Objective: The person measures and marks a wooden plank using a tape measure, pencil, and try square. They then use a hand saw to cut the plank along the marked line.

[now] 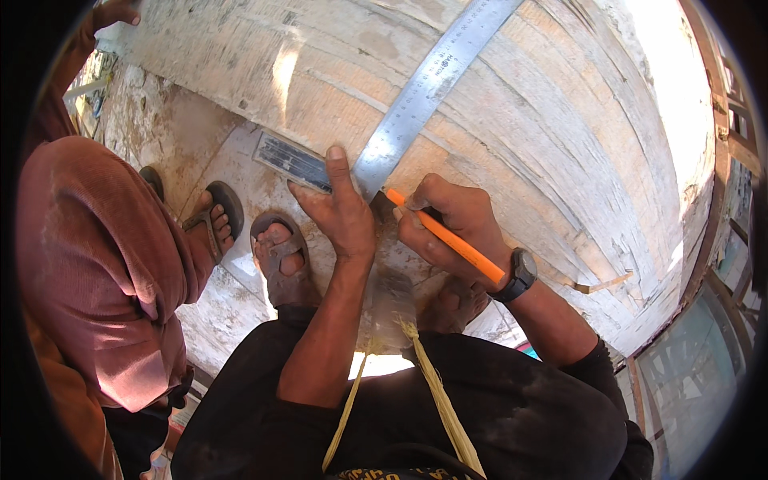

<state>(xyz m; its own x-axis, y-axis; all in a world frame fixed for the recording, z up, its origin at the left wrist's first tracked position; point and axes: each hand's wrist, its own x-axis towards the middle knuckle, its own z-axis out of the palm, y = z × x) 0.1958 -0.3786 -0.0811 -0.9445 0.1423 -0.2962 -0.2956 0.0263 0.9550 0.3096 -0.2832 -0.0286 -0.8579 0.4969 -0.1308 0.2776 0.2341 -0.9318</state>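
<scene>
A metal try square lies across a worn wooden board [320,68], its ruled silver blade [428,92] running up toward the far edge. Its dark stock [292,162] sits along the board's near edge. My left hand [344,212] is closed around the stock where it meets the blade, thumb pointing up; some fingers are hidden beneath. In my right hand [456,220] an orange pencil [460,244] is pinched between thumb and fingers. Its tip end is close beside the blade's base, at the board's near edge. Whether it touches the wood I cannot tell.
Another person in reddish-brown clothing [104,264] is close on the left, with a hand [118,11] at the board's far left corner. Sandalled feet [280,256] stand below the board. Yellow strips [440,392] hang over my lap. A thin curled sliver [604,284] rests at right.
</scene>
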